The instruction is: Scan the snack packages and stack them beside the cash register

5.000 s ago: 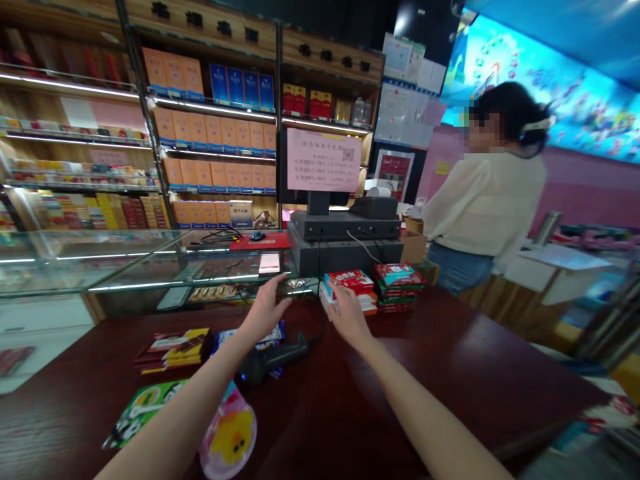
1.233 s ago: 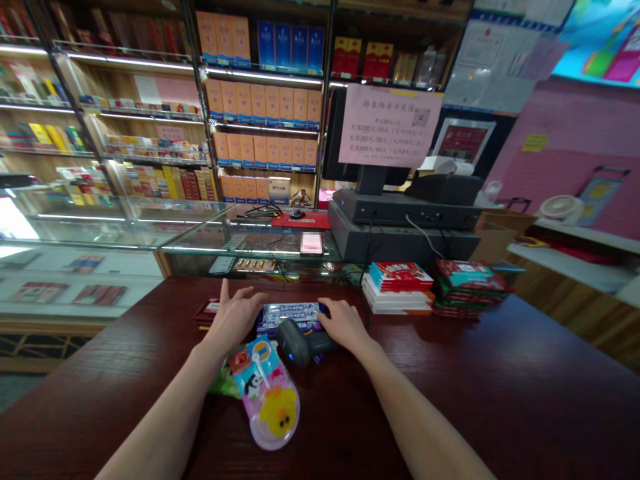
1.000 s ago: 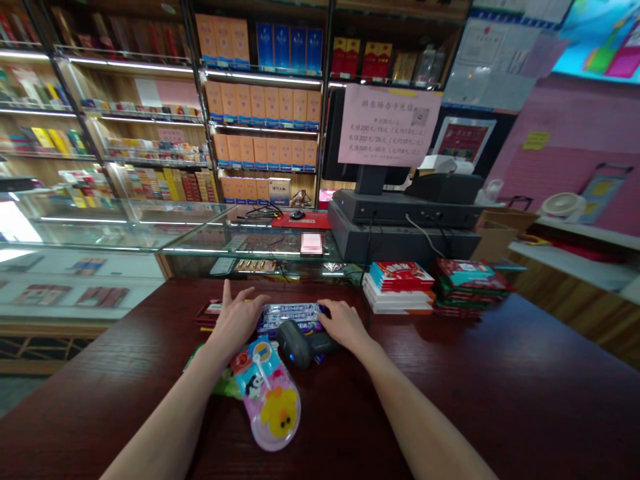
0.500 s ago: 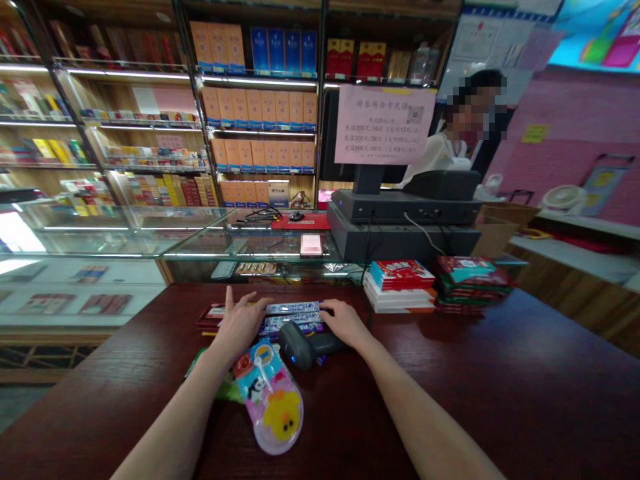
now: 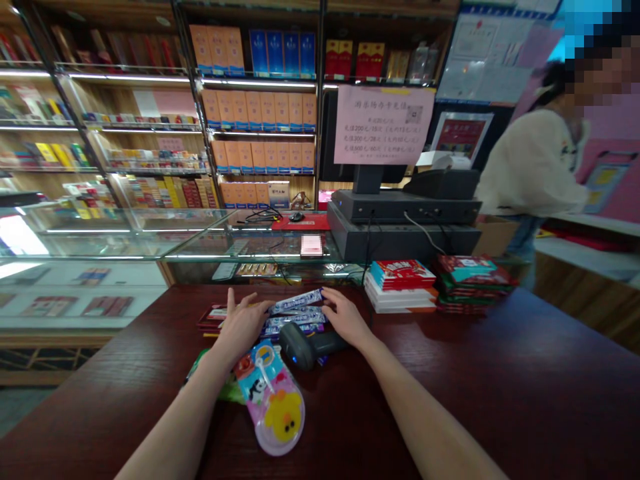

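Note:
A loose pile of slim blue-and-white snack packets (image 5: 295, 321) lies between my hands, with the top packet (image 5: 297, 302) slanting up to the right. The thumb side of my left hand (image 5: 246, 325) is at its left end; one outer finger sticks up. The fingertips of my right hand (image 5: 349, 321) meet its right end. Just in front of the pile rests a dark handheld barcode scanner (image 5: 299, 347) with a blue light, its handle beneath my right wrist. Nearer me is a colourful blister pack with a yellow chick face (image 5: 283, 413). A green package (image 5: 231, 390) is partly covered by my left forearm.
Red flat packs (image 5: 213, 319) sit beyond my left hand. Stacked boxes (image 5: 400, 287) and dark red-green packs (image 5: 473, 283) stand at the right. Behind are a till (image 5: 405, 210), a glass counter (image 5: 240, 247) and stocked shelves. A person in a white top (image 5: 530, 163) is at far right.
The top packet has tilted, its right end now higher and farther away. My right fingers have spread slightly. The person behind the till has moved right and come nearer.

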`<action>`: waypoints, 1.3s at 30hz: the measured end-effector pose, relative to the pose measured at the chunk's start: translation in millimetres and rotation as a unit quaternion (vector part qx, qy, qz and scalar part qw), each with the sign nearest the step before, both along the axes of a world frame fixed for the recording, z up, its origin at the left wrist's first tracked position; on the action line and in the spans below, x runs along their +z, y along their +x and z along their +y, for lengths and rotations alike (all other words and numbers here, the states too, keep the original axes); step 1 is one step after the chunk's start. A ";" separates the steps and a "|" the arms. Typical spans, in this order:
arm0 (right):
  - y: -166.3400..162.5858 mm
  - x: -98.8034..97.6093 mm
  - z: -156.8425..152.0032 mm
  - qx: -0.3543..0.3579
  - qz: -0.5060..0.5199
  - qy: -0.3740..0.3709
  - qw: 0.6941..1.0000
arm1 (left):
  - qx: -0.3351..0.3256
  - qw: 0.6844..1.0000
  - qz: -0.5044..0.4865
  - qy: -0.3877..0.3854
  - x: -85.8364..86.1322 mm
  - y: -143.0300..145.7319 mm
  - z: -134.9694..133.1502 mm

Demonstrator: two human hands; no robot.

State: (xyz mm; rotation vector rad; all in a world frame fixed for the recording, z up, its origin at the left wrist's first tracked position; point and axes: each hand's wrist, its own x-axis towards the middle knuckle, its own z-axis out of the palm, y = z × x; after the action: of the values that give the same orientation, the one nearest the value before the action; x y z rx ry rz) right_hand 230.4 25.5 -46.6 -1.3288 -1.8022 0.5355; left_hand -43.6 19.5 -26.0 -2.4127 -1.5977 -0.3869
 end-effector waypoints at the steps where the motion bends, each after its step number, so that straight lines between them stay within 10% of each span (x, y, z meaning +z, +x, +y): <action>1: -0.2 0.8 -0.2 0.010 0.025 0.009 1.000 | 0.001 1.000 -0.006 0.003 -1.7 -0.9 1.0; 25: -6.7 22.9 -4.6 0.069 0.367 -0.046 0.926 | -0.005 0.988 -0.152 0.038 16.6 -1.2 -1.7; 39: -0.4 21.4 -8.7 0.036 0.126 0.056 0.990 | -0.012 0.968 -0.167 0.185 27.8 -10.3 -5.6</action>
State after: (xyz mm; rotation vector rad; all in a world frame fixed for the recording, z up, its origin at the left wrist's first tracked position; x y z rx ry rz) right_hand 230.0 16.9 -25.2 -1.0723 -1.6518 0.6042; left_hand -54.0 13.9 1.8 -2.1605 -1.4549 -1.0426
